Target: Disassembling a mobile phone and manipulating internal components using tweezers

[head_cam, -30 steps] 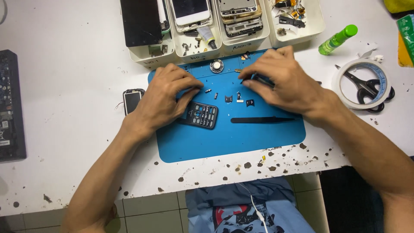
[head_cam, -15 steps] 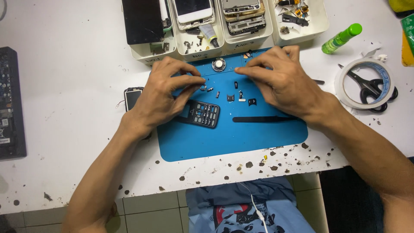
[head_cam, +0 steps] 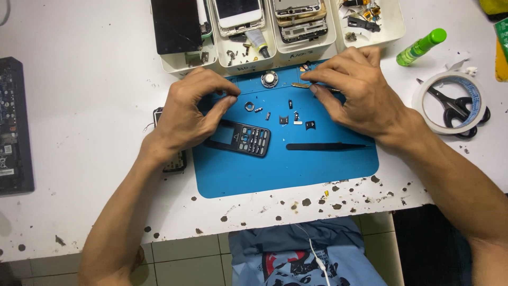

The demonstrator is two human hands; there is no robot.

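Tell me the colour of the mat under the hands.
Blue: the work mat is plain blue, seen in the head view.

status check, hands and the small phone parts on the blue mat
Left hand pinching something tiny, too small to tell. Right hand grips a thin gold strip. Keypad frame flat on blue mat, tweezers lying clear beside it.

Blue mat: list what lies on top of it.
On the blue mat lie a black keypad frame, black tweezers, a round speaker and tiny loose parts. The left hand and right hand cover whatever lies under them.
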